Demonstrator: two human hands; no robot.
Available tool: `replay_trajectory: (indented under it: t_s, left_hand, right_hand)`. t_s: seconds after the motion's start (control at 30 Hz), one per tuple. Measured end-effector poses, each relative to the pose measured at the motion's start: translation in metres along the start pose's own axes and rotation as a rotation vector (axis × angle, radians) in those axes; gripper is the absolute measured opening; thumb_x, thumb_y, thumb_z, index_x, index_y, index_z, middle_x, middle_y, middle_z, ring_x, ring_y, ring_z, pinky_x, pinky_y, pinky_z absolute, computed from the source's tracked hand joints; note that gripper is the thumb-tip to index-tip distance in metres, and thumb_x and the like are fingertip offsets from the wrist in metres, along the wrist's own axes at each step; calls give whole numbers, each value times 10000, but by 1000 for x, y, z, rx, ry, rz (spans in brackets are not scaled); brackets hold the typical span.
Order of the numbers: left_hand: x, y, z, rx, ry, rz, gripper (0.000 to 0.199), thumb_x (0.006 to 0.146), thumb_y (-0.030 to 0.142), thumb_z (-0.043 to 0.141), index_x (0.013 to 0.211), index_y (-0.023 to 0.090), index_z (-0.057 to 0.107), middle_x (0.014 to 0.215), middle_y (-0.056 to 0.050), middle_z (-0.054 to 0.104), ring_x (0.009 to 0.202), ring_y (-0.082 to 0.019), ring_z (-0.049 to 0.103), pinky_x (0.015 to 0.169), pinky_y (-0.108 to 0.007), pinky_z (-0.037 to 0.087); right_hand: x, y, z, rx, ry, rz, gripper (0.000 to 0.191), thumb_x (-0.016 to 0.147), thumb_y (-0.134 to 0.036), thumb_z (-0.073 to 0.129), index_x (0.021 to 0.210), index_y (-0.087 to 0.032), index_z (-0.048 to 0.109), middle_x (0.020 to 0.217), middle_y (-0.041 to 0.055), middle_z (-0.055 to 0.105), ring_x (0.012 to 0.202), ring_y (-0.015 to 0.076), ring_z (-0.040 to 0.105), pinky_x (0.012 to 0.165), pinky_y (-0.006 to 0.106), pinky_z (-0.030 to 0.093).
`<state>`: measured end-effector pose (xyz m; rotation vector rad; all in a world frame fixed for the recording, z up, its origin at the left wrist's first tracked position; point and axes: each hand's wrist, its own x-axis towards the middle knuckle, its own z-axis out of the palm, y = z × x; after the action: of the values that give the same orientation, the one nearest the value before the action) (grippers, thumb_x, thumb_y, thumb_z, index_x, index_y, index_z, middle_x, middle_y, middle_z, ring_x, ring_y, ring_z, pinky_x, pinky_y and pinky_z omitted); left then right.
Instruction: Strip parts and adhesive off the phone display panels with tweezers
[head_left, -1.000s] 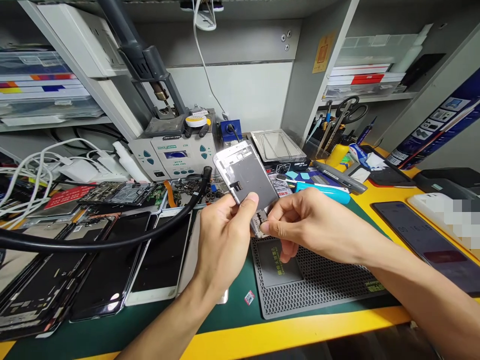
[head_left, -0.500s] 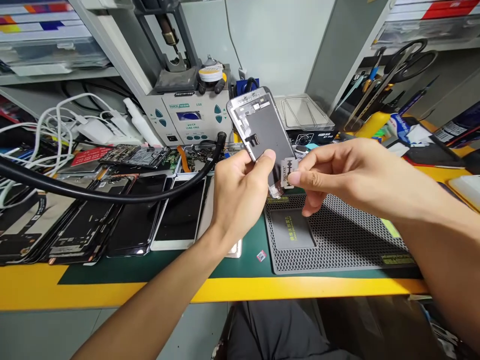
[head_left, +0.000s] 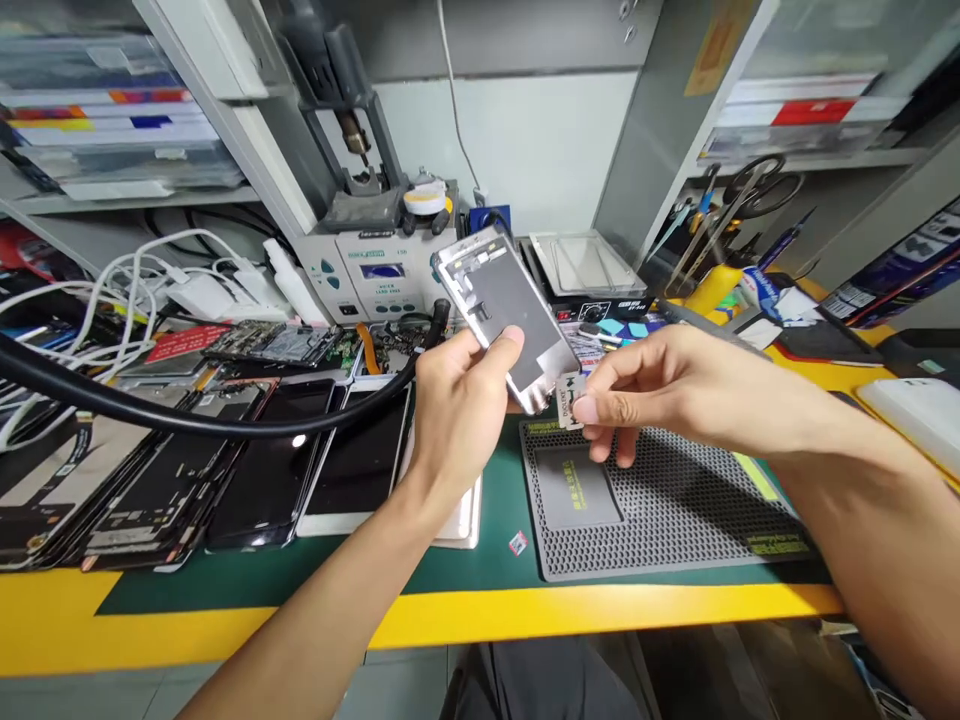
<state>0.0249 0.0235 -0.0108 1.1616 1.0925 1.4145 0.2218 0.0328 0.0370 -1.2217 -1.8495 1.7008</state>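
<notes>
A phone screen panel, its dark inner side with silver edging facing me, is tilted above the bench. My left hand grips its left edge, the thumb lying across the inner side. Between the thumb and fingers of my right hand is a small metal razor blade, close beside the panel's lower right corner. Whether the blade touches the panel I cannot tell. Below my right hand lies a grey perforated mat.
Stacked phone screens and a white-framed phone lie at the left. A black hose arches over them. Behind stand a soldering station and a control box with a glass-topped plate. Scissors and tools are at the right.
The view has tilted upward, so the bench appears lower. The panel is angled differently, and the razor blade now shows beside its lower corner instead of over its lower right edge.
</notes>
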Motion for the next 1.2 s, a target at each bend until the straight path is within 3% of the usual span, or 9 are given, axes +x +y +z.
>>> replay_trajectory:
  t_s: [0.2, 0.43, 0.53, 0.67, 0.77, 0.87, 1.03, 1.13, 1.2]
  left_hand:
    - [-2, 6, 3, -139, -24, -50, 236, 857, 419, 707, 920, 196, 755, 850, -43, 697, 710, -165, 595, 552, -259, 520]
    - [-4, 9, 4, -212, -19, -45, 199, 860, 376, 718, 842, 179, 728, 796, -24, 670, 677, -141, 583, 549, -247, 533]
    - [-4, 11, 5, -257, -17, -32, 166, 863, 341, 715, 862, 175, 732, 822, -29, 681, 679, -143, 593, 551, -262, 549]
    - [-2, 10, 6, -272, 1, -21, 176, 853, 333, 721, 824, 159, 717, 841, -44, 688, 658, -145, 600, 530, -268, 549]
    - [-1, 8, 5, -237, -3, 11, 203, 848, 350, 721, 788, 158, 694, 879, -58, 700, 634, -141, 599, 508, -263, 540]
    - [1, 3, 3, -204, -28, 50, 204, 842, 373, 715, 823, 170, 707, 827, -49, 684, 654, -169, 624, 496, -271, 547]
    - [5, 0, 0, -184, -25, 30, 183, 830, 352, 707, 785, 174, 695, 761, -28, 655, 641, -176, 633, 498, -293, 572]
    - [7, 0, -1, -151, -11, 37, 205, 828, 358, 695, 729, 183, 654, 713, -14, 627, 624, -173, 627, 509, -309, 587]
    - [9, 0, -1, -123, -4, 53, 198, 828, 356, 684, 727, 190, 646, 725, -12, 628, 635, -180, 635, 510, -315, 590]
  right_hand:
    - [-2, -3, 1, 81, 24, 1, 294, 787, -412, 823, 765, -126, 757, 672, 58, 754, 580, 151, 700, 585, 266, 615]
    - [-8, -6, -8, 79, 7, -47, 268, 829, -392, 775, 751, -145, 705, 692, 51, 748, 593, 151, 689, 591, 274, 598]
    - [-16, -7, -14, -61, -19, -42, 266, 841, -411, 744, 771, -161, 688, 727, 50, 749, 621, 156, 673, 602, 275, 576]
    - [-21, -4, -18, -432, -123, 76, 227, 865, -397, 681, 826, -176, 717, 748, 46, 744, 681, 176, 672, 595, 250, 513]
    - [-15, 3, -16, -618, -195, 151, 190, 852, -380, 666, 813, -200, 712, 671, 14, 716, 604, 158, 633, 501, 225, 429]
    - [-5, 14, -12, -774, -176, 183, 211, 838, -415, 670, 781, -215, 708, 632, 2, 696, 548, 141, 588, 455, 224, 377]
    - [5, 27, -13, -942, -111, 228, 331, 829, -541, 661, 720, -233, 710, 597, -3, 671, 477, 126, 519, 412, 233, 328]
    - [3, 29, -20, -948, -118, 208, 272, 852, -483, 652, 758, -241, 737, 602, -3, 685, 486, 134, 552, 416, 233, 354]
    - [-1, 26, -26, -894, -100, 121, 204, 839, -430, 683, 834, -242, 761, 629, 2, 702, 509, 146, 586, 431, 239, 373]
